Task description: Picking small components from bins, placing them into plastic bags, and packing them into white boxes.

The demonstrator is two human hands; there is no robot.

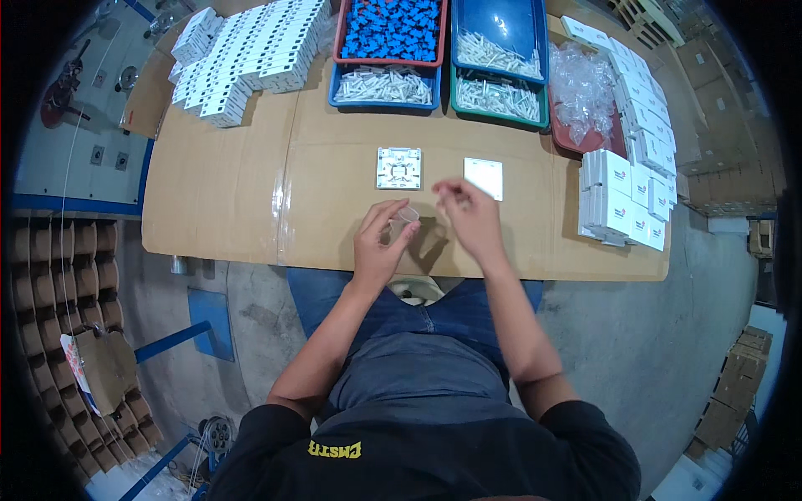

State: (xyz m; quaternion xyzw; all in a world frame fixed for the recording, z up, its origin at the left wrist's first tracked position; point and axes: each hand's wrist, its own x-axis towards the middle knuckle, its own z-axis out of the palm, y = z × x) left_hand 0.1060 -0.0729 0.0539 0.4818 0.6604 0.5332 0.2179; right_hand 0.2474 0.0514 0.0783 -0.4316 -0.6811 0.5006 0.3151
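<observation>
My left hand (378, 244) is closed in a pinch on a small clear plastic piece (408, 215), thin and see-through, above the near part of the cardboard-covered table. To its right, my right hand (473, 224) is raised with its thumb and fingertips drawn together. Whatever those fingertips may hold is too small to make out. Just beyond my hands lies a square white plastic frame (398, 169) with metal-looking details and a round centre. A flat white square plate (484, 177) rests beside it, partly behind my right hand.
Far back stand a red tray (337, 52) of blue parts, blue trays (436, 93) and a green tray (458, 115) of pale slim parts. A red bin (561, 144) holds clear plastic bags. Stacked white boxes (622, 200) line the right; white units (251, 63) fill the far left.
</observation>
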